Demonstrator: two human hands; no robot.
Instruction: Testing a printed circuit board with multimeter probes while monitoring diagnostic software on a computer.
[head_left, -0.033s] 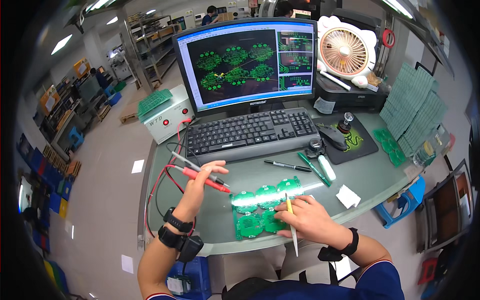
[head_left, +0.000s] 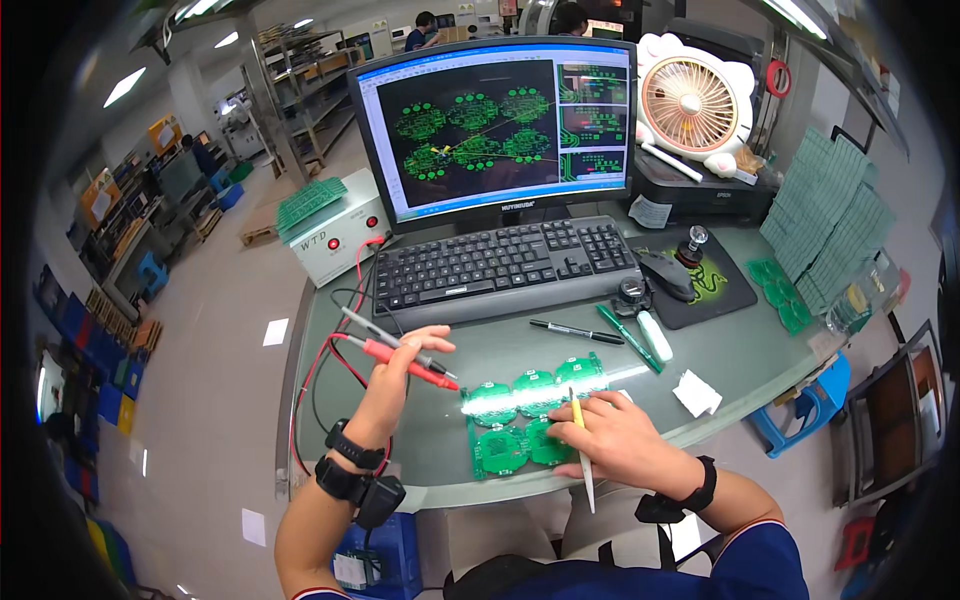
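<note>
My left hand (head_left: 388, 385) is closed on two test probes, a red probe (head_left: 425, 373) and a grey-black probe (head_left: 375, 328). Their tips point right, near the left edge of a green circuit board panel (head_left: 503, 448) made of several rounded boards. Across the panel's lower right part lies my right hand (head_left: 630, 445), covering some of it. A slim yellow-and-white pen-like tool (head_left: 587, 485) is gripped between its thumb and fingers, the yellow end toward the boards. Red and black leads run from the probes toward a white box (head_left: 330, 240) with red sockets.
A monitor (head_left: 490, 130) with a board layout stands behind a keyboard (head_left: 500, 265). To the right are a mouse (head_left: 667, 275), a black pen (head_left: 575, 332), a green pen (head_left: 630, 340), a white tube (head_left: 654, 337) and a folded white pad (head_left: 697, 393). More green panels (head_left: 825, 205) stand far right.
</note>
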